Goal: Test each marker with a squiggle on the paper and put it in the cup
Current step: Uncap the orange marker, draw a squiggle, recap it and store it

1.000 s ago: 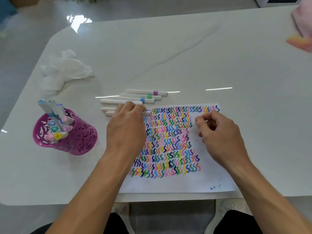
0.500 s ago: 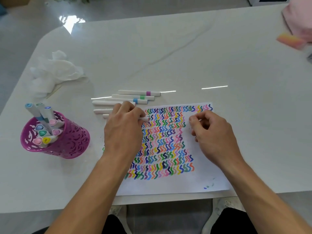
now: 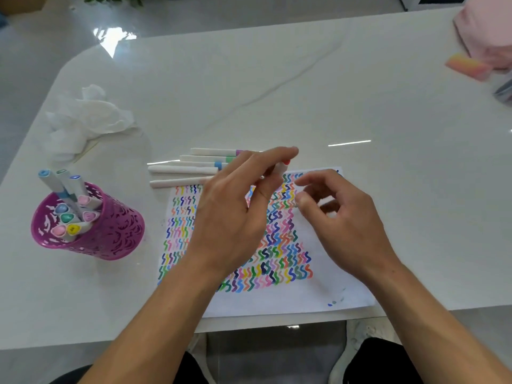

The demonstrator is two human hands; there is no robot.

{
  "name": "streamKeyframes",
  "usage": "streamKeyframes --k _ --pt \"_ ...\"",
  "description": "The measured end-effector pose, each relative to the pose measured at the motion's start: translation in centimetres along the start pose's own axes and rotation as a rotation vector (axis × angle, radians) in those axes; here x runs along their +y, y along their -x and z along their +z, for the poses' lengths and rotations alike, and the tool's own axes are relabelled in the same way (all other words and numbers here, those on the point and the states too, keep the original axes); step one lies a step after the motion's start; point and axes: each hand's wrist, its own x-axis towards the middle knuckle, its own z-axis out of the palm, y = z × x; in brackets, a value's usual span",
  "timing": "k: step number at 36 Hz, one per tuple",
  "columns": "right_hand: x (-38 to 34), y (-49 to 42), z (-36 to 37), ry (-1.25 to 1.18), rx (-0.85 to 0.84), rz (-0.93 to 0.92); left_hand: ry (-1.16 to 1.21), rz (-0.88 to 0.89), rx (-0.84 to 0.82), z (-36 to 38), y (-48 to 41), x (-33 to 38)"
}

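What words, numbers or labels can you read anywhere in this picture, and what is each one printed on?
No text can be read for certain.
Yellow marker cap in the purple cup: a small dark mark, too blurred to read.
Paper: coloured squiggles only, no words.
White marker in the left hand: no print shows.
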Motion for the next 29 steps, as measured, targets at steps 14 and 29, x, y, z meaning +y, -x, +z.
streamKeyframes --k 14,29 --pt "0.3 0.5 -1.7 0.288 -0.109 -0.179 0.006 -0.24 -0.079 1.2 2.7 0.3" --pt "1.9 1.0 -2.1 0.646 -0.304 -0.184 -0.293 -0.191 -0.481 2.3 2.9 -0.3"
